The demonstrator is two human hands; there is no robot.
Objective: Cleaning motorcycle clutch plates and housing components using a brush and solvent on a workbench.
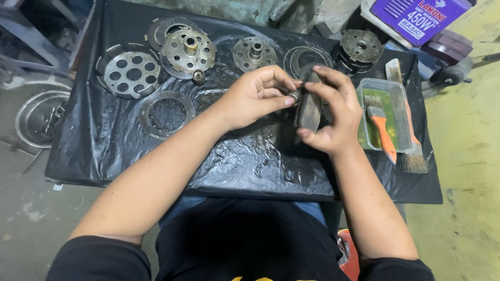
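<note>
The right hand (333, 112) grips a round, dark clutch disc assembly (309, 106) on edge above the black plastic sheet (156, 151), fingers curled over its top rim and thumb under it. The left hand (258, 96) meets it from the side, thumb and fingertips pinched together on a small metal piece (294, 95) at the disc's face, which looks like a bolt or bushing, too small to tell. By the look of it, the step in hand is fitting or turning that piece by finger; the next move calls for a steady right grip while the left fingers twist squarely. On the sheet lie a perforated clutch basket (130, 70), a hub plate (187, 49), a friction ring (166, 113) and, in a clear plastic tub (396, 86), an orange-handled brush (384, 135).
</note>
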